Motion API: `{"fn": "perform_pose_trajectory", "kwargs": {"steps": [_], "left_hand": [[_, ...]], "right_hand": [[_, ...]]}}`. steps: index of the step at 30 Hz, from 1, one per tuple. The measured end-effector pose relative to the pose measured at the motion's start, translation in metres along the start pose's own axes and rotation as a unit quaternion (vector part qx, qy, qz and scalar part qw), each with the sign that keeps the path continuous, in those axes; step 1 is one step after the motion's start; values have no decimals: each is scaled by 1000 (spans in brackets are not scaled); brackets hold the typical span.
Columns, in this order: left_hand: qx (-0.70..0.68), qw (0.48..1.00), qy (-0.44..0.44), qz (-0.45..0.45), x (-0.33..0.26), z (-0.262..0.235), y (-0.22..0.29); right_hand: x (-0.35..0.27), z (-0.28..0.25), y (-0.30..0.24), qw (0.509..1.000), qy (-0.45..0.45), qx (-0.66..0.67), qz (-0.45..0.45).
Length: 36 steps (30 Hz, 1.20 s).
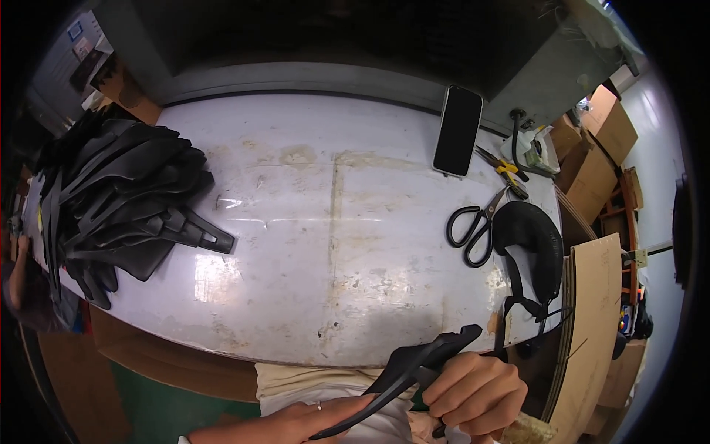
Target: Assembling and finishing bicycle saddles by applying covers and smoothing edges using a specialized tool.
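Observation:
A long black molded plastic part (pixel 414 362) is held slantwise over my lap, by the front edge of the table. My left hand (pixel 296 422), with a ring on one finger, grips its lower end. Against the part's upper side is my right hand (pixel 477 392), its fingers curled closed. A bit of something dark shows below that fist, but the fingers hide what it is. At the left of the table lies a big heap of similar black plastic parts (pixel 126 192), one poking out toward the middle.
On the table's (pixel 296 214) right side lie a phone (pixel 458 129), yellow-handled pliers (pixel 510 177), black-handled scissors (pixel 477 226) and a curved black padded item (pixel 543 244) with a strap. Cardboard sheets (pixel 592 318) stand at the right edge. Another person's arm (pixel 18 274) shows at far left.

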<state>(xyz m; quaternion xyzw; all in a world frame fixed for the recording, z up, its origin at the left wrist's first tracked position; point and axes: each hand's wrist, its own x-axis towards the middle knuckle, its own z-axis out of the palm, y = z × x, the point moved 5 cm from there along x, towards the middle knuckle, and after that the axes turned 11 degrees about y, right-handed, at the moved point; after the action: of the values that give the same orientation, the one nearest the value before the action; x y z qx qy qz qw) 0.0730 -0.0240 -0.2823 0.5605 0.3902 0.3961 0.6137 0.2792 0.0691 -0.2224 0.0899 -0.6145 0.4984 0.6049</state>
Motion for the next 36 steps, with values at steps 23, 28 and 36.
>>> {"fn": "perform_pose_trajectory", "kwargs": {"steps": [23, 28, 36], "left_hand": [[-11, 991, 126, -45, 48, 10, -58], [-16, 995, 103, 5, 50, 11, -62], [-3, 998, 52, -26, 53, 12, -59]], "right_hand": [[-16, 54, 19, 980, -140, -128, 63], [-26, 58, 36, 994, -44, -84, 55], [-24, 54, 45, 986, 111, -98, -71]]}}
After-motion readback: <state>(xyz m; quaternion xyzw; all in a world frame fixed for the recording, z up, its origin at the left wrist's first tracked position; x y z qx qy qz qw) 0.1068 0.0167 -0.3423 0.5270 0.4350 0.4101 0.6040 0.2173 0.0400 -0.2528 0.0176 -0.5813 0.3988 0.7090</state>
